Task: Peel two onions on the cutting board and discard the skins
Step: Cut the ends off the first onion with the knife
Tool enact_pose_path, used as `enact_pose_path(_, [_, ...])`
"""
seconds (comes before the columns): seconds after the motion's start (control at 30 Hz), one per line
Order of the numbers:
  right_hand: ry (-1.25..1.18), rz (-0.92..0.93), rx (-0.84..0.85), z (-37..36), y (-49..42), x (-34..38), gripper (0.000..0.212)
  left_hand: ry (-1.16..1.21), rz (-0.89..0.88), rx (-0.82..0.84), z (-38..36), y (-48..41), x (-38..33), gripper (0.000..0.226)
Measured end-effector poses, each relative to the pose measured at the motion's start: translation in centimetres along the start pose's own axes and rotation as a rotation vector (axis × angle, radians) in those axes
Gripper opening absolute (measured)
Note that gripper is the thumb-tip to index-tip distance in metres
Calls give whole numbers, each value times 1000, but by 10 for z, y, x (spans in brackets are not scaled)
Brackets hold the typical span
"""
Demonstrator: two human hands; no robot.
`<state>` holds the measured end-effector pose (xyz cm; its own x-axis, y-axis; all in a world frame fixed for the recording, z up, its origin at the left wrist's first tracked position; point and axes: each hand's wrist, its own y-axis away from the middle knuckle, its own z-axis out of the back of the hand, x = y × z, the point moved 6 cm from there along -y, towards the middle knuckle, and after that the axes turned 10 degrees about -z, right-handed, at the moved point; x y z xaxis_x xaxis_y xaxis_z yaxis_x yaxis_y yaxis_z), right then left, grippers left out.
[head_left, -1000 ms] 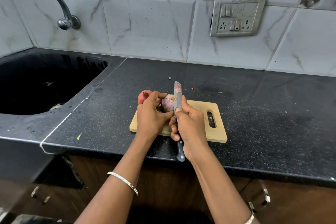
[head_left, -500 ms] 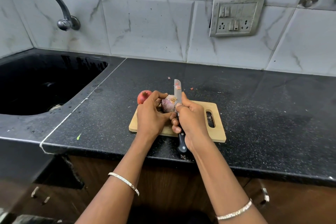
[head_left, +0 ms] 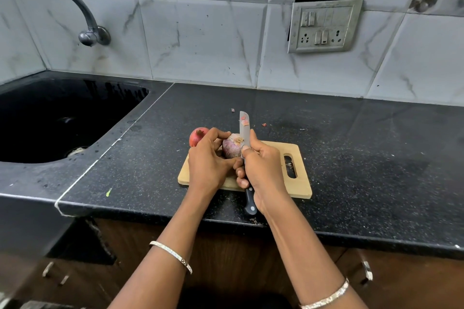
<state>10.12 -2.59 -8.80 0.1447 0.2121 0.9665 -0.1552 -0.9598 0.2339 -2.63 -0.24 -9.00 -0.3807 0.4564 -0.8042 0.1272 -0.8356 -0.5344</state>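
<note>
Your left hand (head_left: 208, 165) curled round the purple round onion (head_left: 231, 150) over the wooden cutting board (head_left: 300, 184); at its three o'clock, your right hand (head_left: 265, 173) gripped the black-handled steel knife (head_left: 244, 129) (blade against the onion).

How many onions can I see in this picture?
2. One purplish onion is held in the left hand over the cutting board, against the knife. One red onion sits behind that hand, partly hidden by it. No other shows.

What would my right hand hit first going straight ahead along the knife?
Probably the held onion beside the thumb of the right hand; past it, just counter to the wall. Depth is unclear.
</note>
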Motion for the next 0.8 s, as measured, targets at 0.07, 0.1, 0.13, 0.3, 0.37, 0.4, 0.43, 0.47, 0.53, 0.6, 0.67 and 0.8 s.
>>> enact_pose_path(0.07, [-1, 7, 17, 3, 9, -7, 56, 0, -10, -4, 0, 0, 0, 46])
enact_pose_path(0.1, [-15, 7, 26, 3, 14, -10, 54, -1, -14, -4, -1, 0, 0, 45])
enact_pose_path(0.13, [-30, 6, 27, 3, 17, -12, 54, -5, -17, -5, -1, 0, 0, 45])
enact_pose_path(0.3, [-13, 19, -19, -3, 0, -1, 60, -19, 7, -10, 1, 0, 0, 45])
enact_pose_path(0.37, [3, 18, -17, -3, -2, 0, 60, -23, 9, -5, 1, -1, 1, 46])
enact_pose_path(0.4, [10, 20, -11, -2, 2, -1, 59, -24, 7, -4, 0, -1, 2, 46])
enact_pose_path(0.43, [11, 22, 0, 0, 7, -5, 57, -24, 4, -6, 0, -1, 2, 46])
enact_pose_path(0.47, [2, 22, 12, 1, 13, -9, 55, -19, 2, -9, -1, -1, 2, 45])
enact_pose_path(0.53, [-26, 21, 21, 2, 21, -13, 54, -23, -7, -12, -1, -1, 3, 45])
enact_pose_path(0.6, [-30, 24, 4, 0, 14, -11, 56, -25, -6, -17, -1, -1, 3, 44])
enact_pose_path(0.67, [-20, 17, -23, -4, 2, -3, 59, -22, 3, -18, 0, -1, 3, 43])
enact_pose_path(0.8, [2, 14, -6, -3, 2, -1, 58, -30, 20, -23, -1, -1, 5, 40])
